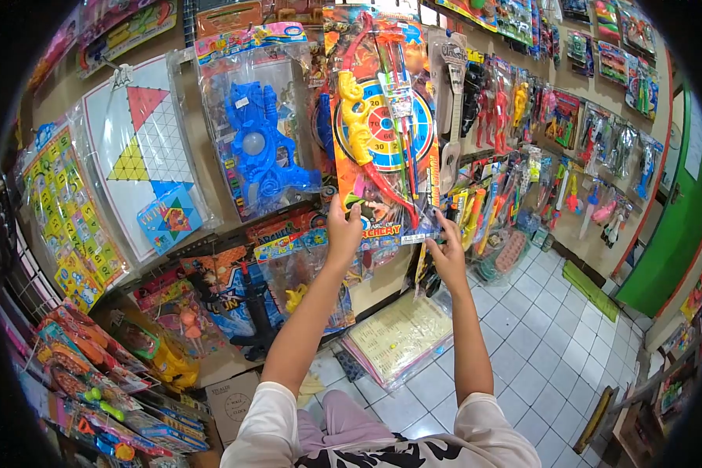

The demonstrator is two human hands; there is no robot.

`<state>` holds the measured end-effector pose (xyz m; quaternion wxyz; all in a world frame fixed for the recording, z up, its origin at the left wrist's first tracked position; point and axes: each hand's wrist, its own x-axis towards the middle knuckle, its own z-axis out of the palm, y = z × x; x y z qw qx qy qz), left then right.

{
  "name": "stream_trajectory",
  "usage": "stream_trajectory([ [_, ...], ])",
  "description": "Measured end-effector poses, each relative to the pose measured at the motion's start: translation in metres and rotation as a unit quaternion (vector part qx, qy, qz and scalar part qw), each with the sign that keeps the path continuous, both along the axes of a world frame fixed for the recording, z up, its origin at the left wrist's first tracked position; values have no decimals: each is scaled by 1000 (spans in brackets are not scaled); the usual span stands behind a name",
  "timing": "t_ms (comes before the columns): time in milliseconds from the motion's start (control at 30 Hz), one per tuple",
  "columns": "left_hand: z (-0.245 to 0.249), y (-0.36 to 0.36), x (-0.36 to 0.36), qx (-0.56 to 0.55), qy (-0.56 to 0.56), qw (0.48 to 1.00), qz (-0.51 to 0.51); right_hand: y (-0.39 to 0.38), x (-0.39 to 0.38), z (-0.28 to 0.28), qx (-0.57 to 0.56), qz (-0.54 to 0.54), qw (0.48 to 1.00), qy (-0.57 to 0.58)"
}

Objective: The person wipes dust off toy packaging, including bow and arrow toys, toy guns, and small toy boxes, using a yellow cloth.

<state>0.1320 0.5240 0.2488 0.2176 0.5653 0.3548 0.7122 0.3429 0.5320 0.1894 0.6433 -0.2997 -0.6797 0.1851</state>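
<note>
An archery toy pack (384, 132) with a red and yellow bow, arrows and a round target card hangs upright in front of the wall. My left hand (345, 228) grips its lower left edge, the fingers closed on the plastic. At the lower right corner, my right hand (447, 238) pinches the pack between thumb and fingers. Left of the pack hangs a blue toy gun (265, 144) in clear wrap, and on its right a toy guitar (449, 93).
A board with coloured triangles (144, 117) hangs at the left. Packed toys (93, 390) fill the lower left. Wrapped sheets (402, 335) lie on the tiled floor (522, 335) below my hands. A green door (667, 257) stands at the right.
</note>
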Motion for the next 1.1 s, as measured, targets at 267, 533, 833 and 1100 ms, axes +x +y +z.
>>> stream_trajectory([
  [267, -9, 7, -4, -39, -32, 999, -13, 8, 0, -3, -29, 4, 999, -20],
  [533, -9, 67, -16, -58, -47, 996, 42, 3, -2, -19, -81, 33, 996, -35],
  [833, -47, 159, -55, -13, 27, 992, 122, -90, 19, -144, -332, 101, 933, 96],
  [1100, -111, 113, -63, -1, 42, 991, 125, -145, 3, -193, -472, 150, 866, 69],
])
